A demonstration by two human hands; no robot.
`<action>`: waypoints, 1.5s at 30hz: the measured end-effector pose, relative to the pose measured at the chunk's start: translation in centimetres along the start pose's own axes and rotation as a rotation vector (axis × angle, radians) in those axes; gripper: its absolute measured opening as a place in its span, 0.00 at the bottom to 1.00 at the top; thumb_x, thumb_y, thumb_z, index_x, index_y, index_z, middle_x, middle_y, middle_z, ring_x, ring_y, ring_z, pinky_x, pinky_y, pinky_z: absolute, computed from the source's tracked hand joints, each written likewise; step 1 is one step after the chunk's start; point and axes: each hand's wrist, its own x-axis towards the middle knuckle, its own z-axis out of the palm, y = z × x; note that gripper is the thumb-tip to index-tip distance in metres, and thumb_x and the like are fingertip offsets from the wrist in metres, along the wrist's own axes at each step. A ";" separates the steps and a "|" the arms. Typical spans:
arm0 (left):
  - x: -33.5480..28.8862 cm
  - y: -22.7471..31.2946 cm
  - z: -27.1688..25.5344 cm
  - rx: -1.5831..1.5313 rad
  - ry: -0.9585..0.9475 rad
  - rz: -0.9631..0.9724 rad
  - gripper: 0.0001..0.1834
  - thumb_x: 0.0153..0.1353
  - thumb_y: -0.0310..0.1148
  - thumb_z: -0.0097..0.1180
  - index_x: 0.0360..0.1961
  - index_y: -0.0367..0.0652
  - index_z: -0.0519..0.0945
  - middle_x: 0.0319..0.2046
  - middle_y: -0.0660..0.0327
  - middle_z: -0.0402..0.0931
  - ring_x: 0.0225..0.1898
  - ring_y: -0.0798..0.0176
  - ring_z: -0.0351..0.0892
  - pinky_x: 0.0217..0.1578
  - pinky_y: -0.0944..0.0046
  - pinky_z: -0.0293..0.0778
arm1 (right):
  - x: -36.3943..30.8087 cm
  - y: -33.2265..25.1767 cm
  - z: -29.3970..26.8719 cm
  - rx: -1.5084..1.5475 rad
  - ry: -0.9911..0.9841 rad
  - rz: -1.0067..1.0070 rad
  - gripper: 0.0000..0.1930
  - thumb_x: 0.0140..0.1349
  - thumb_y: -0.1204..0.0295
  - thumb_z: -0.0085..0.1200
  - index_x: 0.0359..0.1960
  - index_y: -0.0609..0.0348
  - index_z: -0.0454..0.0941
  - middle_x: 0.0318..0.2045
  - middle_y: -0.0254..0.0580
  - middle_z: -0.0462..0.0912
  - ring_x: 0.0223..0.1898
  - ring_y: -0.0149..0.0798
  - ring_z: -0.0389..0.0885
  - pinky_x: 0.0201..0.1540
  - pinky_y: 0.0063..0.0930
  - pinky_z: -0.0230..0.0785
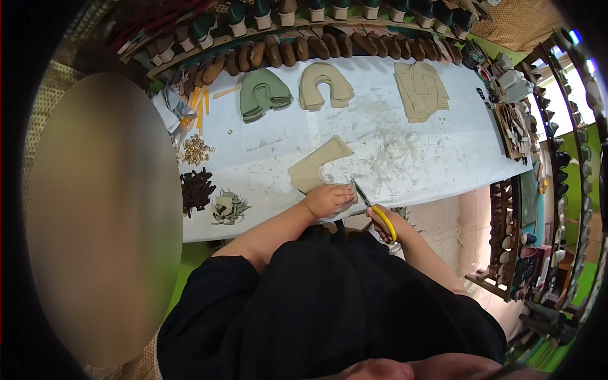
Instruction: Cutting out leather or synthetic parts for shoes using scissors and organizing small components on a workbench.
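My left hand (pixel 329 200) presses down on a beige U-shaped shoe-upper piece (pixel 315 166) near the front edge of the table, its fingers laid flat together over one arm of the piece. Just to the right, my right hand (pixel 382 227) grips yellow-handled scissors (pixel 386 221). Their metal blades point up and left, with the tips beside the piece's edge at my left fingertips. Whether the blades touch the piece I cannot tell. Further back lie a green stack of U-shaped pieces (pixel 263 95), a matching beige stack (pixel 324 87) and another beige stack (pixel 420 92).
Brown shoe lasts (pixel 288 53) line the table's back edge, below a shelf of dark green-topped shoe forms (pixel 237 18). At left are small gold-coloured parts (pixel 196 149), dark strips (pixel 197 190) and green scraps (pixel 229 207). Shoe racks (pixel 560 158) stand at right. A blurred patch covers the left side.
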 end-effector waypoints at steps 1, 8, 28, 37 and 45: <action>0.0 0.0 0.0 -0.001 0.002 0.001 0.14 0.56 0.28 0.57 0.44 0.38 0.83 0.44 0.56 0.82 0.49 0.53 0.81 0.52 0.57 0.77 | 0.0 0.1 0.0 0.095 -0.052 0.008 0.23 0.70 0.44 0.42 0.43 0.53 0.68 0.15 0.32 0.63 0.09 0.28 0.61 0.11 0.26 0.58; 0.1 -0.3 0.1 -0.014 0.011 0.022 0.14 0.56 0.28 0.57 0.44 0.38 0.82 0.44 0.56 0.82 0.49 0.53 0.81 0.52 0.58 0.78 | 0.1 -0.7 0.6 -0.037 -0.009 0.008 0.29 0.67 0.39 0.44 0.44 0.57 0.67 0.16 0.35 0.66 0.12 0.30 0.65 0.13 0.26 0.60; 0.3 0.2 -0.4 -0.013 -0.059 0.014 0.12 0.55 0.28 0.59 0.40 0.39 0.82 0.44 0.55 0.82 0.49 0.53 0.82 0.49 0.58 0.79 | -0.3 -1.4 -3.5 0.160 -0.070 -0.071 0.22 0.71 0.46 0.44 0.40 0.54 0.70 0.13 0.28 0.61 0.10 0.25 0.59 0.11 0.23 0.53; 0.4 0.5 -0.2 0.076 0.089 -0.063 0.12 0.56 0.33 0.63 0.39 0.40 0.82 0.43 0.55 0.81 0.50 0.52 0.80 0.49 0.58 0.78 | 0.9 -0.8 -7.8 -0.841 0.754 -0.396 0.25 0.55 0.49 0.62 0.45 0.55 0.73 0.32 0.53 0.82 0.38 0.57 0.81 0.40 0.49 0.73; 4.7 1.8 1.1 0.213 0.082 -0.309 0.10 0.51 0.32 0.61 0.36 0.45 0.83 0.48 0.57 0.79 0.52 0.50 0.77 0.50 0.54 0.75 | 3.9 1.9 -11.4 -0.981 0.582 -0.551 0.26 0.51 0.51 0.66 0.44 0.53 0.73 0.39 0.48 0.79 0.46 0.55 0.76 0.47 0.45 0.72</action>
